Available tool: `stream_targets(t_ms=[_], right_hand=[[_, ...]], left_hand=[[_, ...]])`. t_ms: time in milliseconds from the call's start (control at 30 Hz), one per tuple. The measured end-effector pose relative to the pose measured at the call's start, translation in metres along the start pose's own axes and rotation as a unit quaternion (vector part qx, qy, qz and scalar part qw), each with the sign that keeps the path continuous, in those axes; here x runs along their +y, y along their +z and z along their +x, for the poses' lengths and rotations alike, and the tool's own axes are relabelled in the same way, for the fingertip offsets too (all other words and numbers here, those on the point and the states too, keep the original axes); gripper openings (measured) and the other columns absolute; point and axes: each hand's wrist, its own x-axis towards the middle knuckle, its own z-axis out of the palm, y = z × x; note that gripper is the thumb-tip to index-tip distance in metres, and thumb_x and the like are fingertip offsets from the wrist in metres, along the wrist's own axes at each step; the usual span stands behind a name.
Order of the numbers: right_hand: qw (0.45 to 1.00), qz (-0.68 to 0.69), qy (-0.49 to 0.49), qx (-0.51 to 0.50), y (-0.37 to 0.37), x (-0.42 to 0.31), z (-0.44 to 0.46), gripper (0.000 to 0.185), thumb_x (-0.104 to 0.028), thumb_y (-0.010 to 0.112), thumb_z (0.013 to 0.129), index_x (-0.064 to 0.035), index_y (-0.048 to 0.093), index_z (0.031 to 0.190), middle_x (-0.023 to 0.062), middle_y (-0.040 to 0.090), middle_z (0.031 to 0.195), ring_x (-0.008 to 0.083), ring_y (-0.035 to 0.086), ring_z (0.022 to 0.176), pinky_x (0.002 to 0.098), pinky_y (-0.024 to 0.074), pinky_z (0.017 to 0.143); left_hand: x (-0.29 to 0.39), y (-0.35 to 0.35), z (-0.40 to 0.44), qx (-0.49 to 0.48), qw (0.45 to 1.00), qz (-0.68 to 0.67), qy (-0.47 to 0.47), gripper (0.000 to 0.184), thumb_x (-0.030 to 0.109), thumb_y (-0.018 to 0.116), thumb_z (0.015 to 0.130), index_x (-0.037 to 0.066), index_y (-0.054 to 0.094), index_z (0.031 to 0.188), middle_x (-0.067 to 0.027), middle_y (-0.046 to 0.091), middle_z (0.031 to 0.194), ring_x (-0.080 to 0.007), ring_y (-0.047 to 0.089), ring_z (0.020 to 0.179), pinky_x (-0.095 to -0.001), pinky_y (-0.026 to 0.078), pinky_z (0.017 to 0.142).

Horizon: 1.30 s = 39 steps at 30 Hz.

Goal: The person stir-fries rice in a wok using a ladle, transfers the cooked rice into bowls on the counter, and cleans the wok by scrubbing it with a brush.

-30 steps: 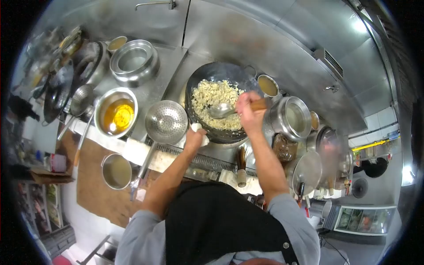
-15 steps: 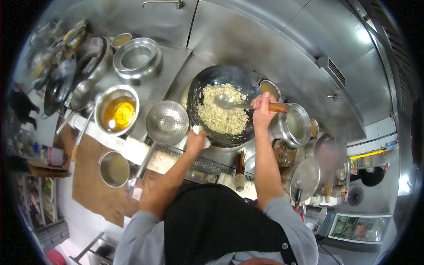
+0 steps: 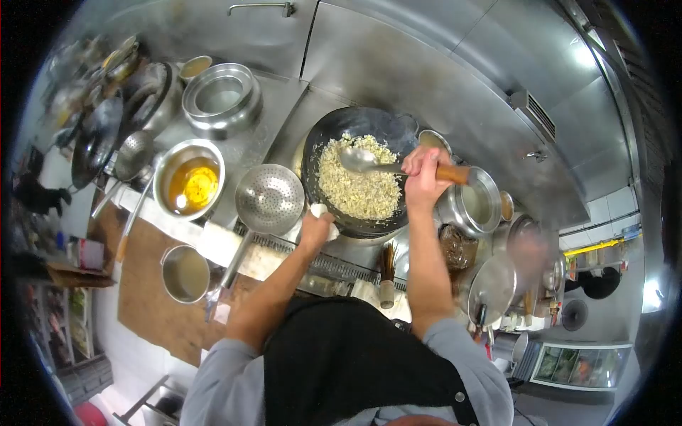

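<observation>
A black wok (image 3: 387, 126) holds loose, pale fried rice (image 3: 360, 192) with small green bits. My right hand (image 3: 424, 177) is closed round the wooden handle of a metal ladle (image 3: 359, 160), whose bowl is over the upper left part of the rice. At the wok's lower left rim, my left hand (image 3: 315, 231) is closed on a folded white cloth (image 3: 319, 210). The cloth hides whatever part of the wok lies beneath it. Just left of this hand rests a round perforated strainer (image 3: 269, 199) with a long handle.
A metal bowl of yellow oil (image 3: 190, 186) stands left of the strainer, with a lidless steel pot (image 3: 222, 99) behind it. Right of the wok are another steel pot (image 3: 477, 202) and a bamboo brush (image 3: 386, 280) nearer me. A small pot (image 3: 185, 274) sits on brown cardboard (image 3: 153, 312).
The ladle's bowl has shifted slightly left and away from me, and its handle has tilted a little. The rice lies somewhat differently. My left hand stays at the wok's rim.
</observation>
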Motion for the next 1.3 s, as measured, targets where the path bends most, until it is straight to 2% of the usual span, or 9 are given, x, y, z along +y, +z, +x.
stream_targets(t_ms=[167,300,367,500,633,833,967,1067,1300], right_hand=[[0.99,-0.082,0.095,-0.061,0.005,0.007,-0.007,0.027,-0.017,0.057,0.105,-0.0052,0.052,0.081,0.0041,0.051,0.066,0.0119,0.046,0.053,0.0304,0.0407,0.05],[0.999,0.008,-0.024,0.032,-0.026,-0.012,0.019,0.027,-0.022,0.059,0.105,-0.0071,0.056,0.084,-0.0004,0.053,0.062,0.0105,0.052,0.053,0.0275,0.0409,0.049],[0.986,-0.095,0.032,0.133,-0.041,0.039,0.011,0.027,-0.023,0.059,0.105,-0.0059,0.057,0.084,0.0004,0.051,0.062,0.0115,0.051,0.052,0.028,0.0413,0.049],[0.98,-0.115,0.154,0.044,0.0,-0.019,-0.005,0.032,-0.024,0.06,0.105,-0.0058,0.055,0.079,0.0009,0.051,0.06,0.0108,0.05,0.052,0.0294,0.0401,0.048],[0.983,-0.163,0.083,0.026,0.01,-0.022,-0.063,0.034,-0.02,0.06,0.103,-0.0055,0.055,0.073,-0.0013,0.052,0.06,0.0075,0.048,0.052,0.0276,0.0373,0.049],[0.97,-0.129,0.093,0.184,-0.033,-0.09,0.089,0.036,-0.035,0.064,0.102,-0.0068,0.055,0.082,0.0004,0.046,0.055,0.0156,0.045,0.042,0.0332,0.0398,0.043],[0.985,-0.018,0.095,0.14,-0.005,-0.157,0.059,0.036,-0.036,0.065,0.102,-0.005,0.056,0.087,-0.0007,0.046,0.056,0.0131,0.044,0.042,0.0305,0.038,0.041],[0.977,-0.072,0.116,0.163,0.019,-0.05,0.005,0.03,-0.029,0.066,0.102,-0.004,0.057,0.088,-0.0002,0.048,0.056,0.0135,0.047,0.041,0.0299,0.0405,0.043],[0.979,-0.086,0.063,0.173,-0.018,-0.102,0.065,0.031,-0.031,0.066,0.102,-0.0066,0.057,0.083,0.0009,0.046,0.057,0.0148,0.044,0.044,0.0329,0.0392,0.044]], left_hand=[[0.012,-0.001,-0.004,0.015,0.999,0.038,0.016,0.031,0.014,0.063,0.084,-0.003,0.062,0.11,-0.0117,0.067,0.093,-0.0221,0.065,0.081,-0.0358,0.052,0.072],[-0.003,-0.001,0.002,0.015,0.999,0.033,-0.009,0.042,0.018,0.067,0.081,-0.007,0.062,0.114,-0.0172,0.071,0.098,-0.0288,0.069,0.084,-0.0395,0.054,0.077],[-0.001,-0.001,0.0,0.021,0.999,0.026,0.0,0.04,0.018,0.068,0.08,-0.007,0.063,0.111,-0.0175,0.071,0.096,-0.0289,0.069,0.083,-0.0397,0.054,0.076],[-0.005,0.002,0.008,0.005,0.999,-0.014,-0.033,0.034,0.015,0.068,0.079,-0.007,0.065,0.105,-0.0171,0.07,0.092,-0.0283,0.068,0.08,-0.0411,0.054,0.073],[0.012,-0.004,-0.008,-0.021,0.996,-0.045,-0.069,0.026,0.013,0.065,0.081,-0.003,0.067,0.102,-0.0129,0.069,0.09,-0.0255,0.066,0.077,-0.0399,0.051,0.067],[0.0,-0.095,-0.146,-0.019,0.993,-0.073,-0.091,0.017,0.007,0.062,0.083,0.004,0.064,0.1,-0.0086,0.066,0.085,-0.019,0.063,0.073,-0.0343,0.052,0.061],[0.048,-0.047,-0.118,-0.017,0.986,-0.111,-0.122,0.024,0.009,0.068,0.082,0.002,0.062,0.104,-0.0093,0.063,0.091,-0.0209,0.061,0.081,-0.0367,0.05,0.067],[0.001,-0.011,-0.028,-0.036,0.991,-0.082,-0.099,0.02,0.008,0.064,0.086,0.0,0.062,0.104,-0.0094,0.062,0.087,-0.0209,0.061,0.076,-0.0377,0.05,0.064],[-0.037,-0.108,-0.109,-0.044,0.994,-0.061,-0.079,0.023,0.004,0.062,0.085,0.001,0.062,0.108,-0.011,0.066,0.088,-0.0234,0.066,0.074,-0.0377,0.055,0.065]])
